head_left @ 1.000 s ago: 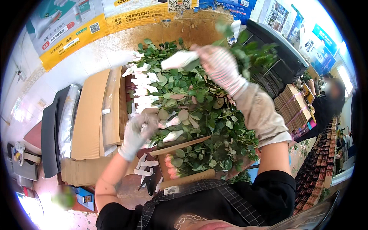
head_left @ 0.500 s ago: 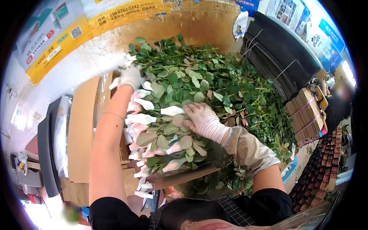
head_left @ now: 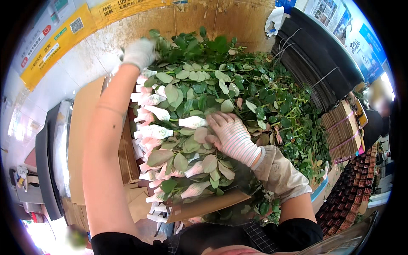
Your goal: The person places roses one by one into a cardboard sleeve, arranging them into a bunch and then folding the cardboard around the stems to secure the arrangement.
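Observation:
A pile of leafy rose stems [head_left: 272, 97] fills the work surface, with netted buds [head_left: 151, 131] in white and pink along its left side. My left hand [head_left: 138, 53], gloved and blurred, reaches to the back left corner among leaves and white netting; what its fingers hold is unclear. My right hand [head_left: 229, 134], in a striped glove, rests on the pile beside a white-netted bud [head_left: 193, 122], fingers slightly bent and apart.
Cardboard sheets [head_left: 87, 157] and dark sheets [head_left: 46, 153] stand at left. Black boards [head_left: 308, 55], strapped cardboard [head_left: 340, 127] and a co-worker [head_left: 372, 125] are at right. A cardboard strip [head_left: 204, 208] crosses the front. A tiled wall [head_left: 233, 23] bounds the back.
My right hand came down from raised, blurred greenery to lie on the pile. My left hand moved from the front middle up to the back left, rising slightly further since half a second ago.

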Action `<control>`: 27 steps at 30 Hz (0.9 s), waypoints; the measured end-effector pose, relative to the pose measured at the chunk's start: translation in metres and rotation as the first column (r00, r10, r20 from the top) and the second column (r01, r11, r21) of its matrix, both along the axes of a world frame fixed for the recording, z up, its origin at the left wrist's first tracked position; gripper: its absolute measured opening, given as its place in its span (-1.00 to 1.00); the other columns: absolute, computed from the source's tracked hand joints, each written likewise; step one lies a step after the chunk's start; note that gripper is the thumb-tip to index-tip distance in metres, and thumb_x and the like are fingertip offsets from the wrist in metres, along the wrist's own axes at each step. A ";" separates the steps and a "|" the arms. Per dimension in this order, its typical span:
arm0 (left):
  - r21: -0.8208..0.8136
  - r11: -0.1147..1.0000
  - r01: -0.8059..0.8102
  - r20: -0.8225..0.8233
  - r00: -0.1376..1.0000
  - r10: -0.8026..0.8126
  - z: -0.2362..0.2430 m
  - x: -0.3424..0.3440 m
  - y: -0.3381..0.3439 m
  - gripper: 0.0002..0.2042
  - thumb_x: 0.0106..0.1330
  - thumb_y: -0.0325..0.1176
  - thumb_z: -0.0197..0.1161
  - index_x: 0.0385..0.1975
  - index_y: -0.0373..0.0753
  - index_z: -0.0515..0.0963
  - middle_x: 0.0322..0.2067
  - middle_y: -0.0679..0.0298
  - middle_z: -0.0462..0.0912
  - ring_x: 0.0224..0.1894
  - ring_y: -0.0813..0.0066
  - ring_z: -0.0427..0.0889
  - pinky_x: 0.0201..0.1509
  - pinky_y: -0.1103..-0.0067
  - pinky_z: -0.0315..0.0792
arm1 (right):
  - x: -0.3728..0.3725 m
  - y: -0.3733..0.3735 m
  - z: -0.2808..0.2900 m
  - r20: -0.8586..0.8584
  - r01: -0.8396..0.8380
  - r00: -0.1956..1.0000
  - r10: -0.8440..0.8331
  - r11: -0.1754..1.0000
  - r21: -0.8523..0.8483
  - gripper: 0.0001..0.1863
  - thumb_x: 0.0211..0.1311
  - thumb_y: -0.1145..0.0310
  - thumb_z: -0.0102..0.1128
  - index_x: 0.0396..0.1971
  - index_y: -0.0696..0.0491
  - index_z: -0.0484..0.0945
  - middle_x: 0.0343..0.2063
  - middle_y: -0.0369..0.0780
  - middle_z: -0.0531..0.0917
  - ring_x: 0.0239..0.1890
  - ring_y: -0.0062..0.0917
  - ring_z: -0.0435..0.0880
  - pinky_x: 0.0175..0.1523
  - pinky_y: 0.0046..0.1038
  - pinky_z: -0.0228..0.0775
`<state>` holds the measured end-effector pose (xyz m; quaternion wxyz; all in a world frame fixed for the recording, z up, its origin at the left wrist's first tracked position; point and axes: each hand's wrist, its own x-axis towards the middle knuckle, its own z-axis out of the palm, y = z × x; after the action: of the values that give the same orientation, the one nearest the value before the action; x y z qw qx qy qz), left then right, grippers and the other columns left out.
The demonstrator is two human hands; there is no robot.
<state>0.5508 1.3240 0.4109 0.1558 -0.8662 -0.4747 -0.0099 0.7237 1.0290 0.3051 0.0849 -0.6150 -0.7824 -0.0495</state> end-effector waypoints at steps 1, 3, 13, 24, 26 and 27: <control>-0.224 0.973 -0.063 -0.022 0.998 0.059 -0.005 0.006 -0.017 -0.52 0.18 0.07 0.10 -0.12 -0.23 0.53 -0.18 0.04 0.59 -0.15 0.07 0.59 0.00 0.26 0.42 | 0.006 -0.002 -0.004 0.016 0.011 1.000 -0.011 1.000 0.019 -0.37 0.13 0.01 0.03 0.10 0.13 0.27 0.04 -0.11 0.40 0.15 -0.31 0.33 0.23 -0.29 0.08; -0.243 0.969 -0.046 -0.132 0.991 0.014 -0.013 -0.007 -0.044 -0.49 0.17 0.08 0.11 -0.20 -0.31 0.56 -0.03 -0.04 0.48 0.04 0.10 0.46 0.11 0.33 0.34 | 0.003 0.000 0.000 -0.013 0.008 1.000 -0.008 1.000 0.017 -0.38 0.12 0.02 0.03 0.09 0.13 0.27 0.04 -0.11 0.41 0.14 -0.30 0.33 0.23 -0.29 0.08; 0.155 0.985 0.079 -0.032 0.997 -0.075 0.058 -0.010 -0.077 -0.58 0.10 -0.03 0.21 -0.13 -0.16 0.51 -0.12 0.08 0.51 -0.03 0.15 0.51 -0.05 0.35 0.45 | 0.005 -0.002 -0.006 -0.043 -0.026 0.999 0.029 0.997 0.067 -0.37 0.13 0.03 0.03 0.12 0.13 0.25 0.09 -0.11 0.35 0.18 -0.27 0.28 0.23 -0.23 0.08; -0.873 0.078 0.482 0.486 0.842 0.236 0.043 -0.093 -0.259 -0.42 0.22 0.22 0.00 -0.39 -0.31 0.56 -0.66 0.31 0.51 -0.61 0.62 0.48 -0.56 0.67 0.37 | -0.046 -0.054 0.112 -0.042 -0.270 0.939 0.341 0.807 0.526 -0.19 -0.31 0.31 0.40 0.11 0.05 0.32 0.06 -0.15 0.41 0.13 -0.27 0.36 0.22 -0.30 0.15; -0.765 0.016 0.644 0.595 0.697 0.399 0.069 -0.076 -0.303 -0.39 0.19 0.27 -0.01 -0.39 -0.29 0.56 -0.68 0.36 0.45 -0.64 0.65 0.44 -0.59 0.74 0.32 | -0.050 -0.044 0.110 -0.093 -0.387 0.880 0.466 0.817 0.428 -0.31 -0.26 0.39 0.38 0.04 -0.01 0.39 -0.07 -0.17 0.52 -0.01 -0.33 0.49 0.16 -0.36 0.27; -0.691 0.091 0.717 0.672 0.591 0.445 0.067 -0.082 -0.314 -0.34 0.15 0.34 -0.04 -0.35 -0.28 0.54 -0.68 0.38 0.45 -0.65 0.64 0.44 -0.58 0.74 0.33 | -0.055 -0.036 0.133 -0.078 -0.349 0.929 0.361 0.928 0.133 -0.46 -0.18 0.50 0.30 -0.06 -0.03 0.44 -0.24 -0.16 0.60 -0.15 -0.39 0.58 0.05 -0.40 0.38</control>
<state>0.4690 1.0098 0.4778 -0.6914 -0.6689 -0.2586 -0.0872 0.6686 0.9930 0.4385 0.1678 -0.4589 -0.8712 -0.0480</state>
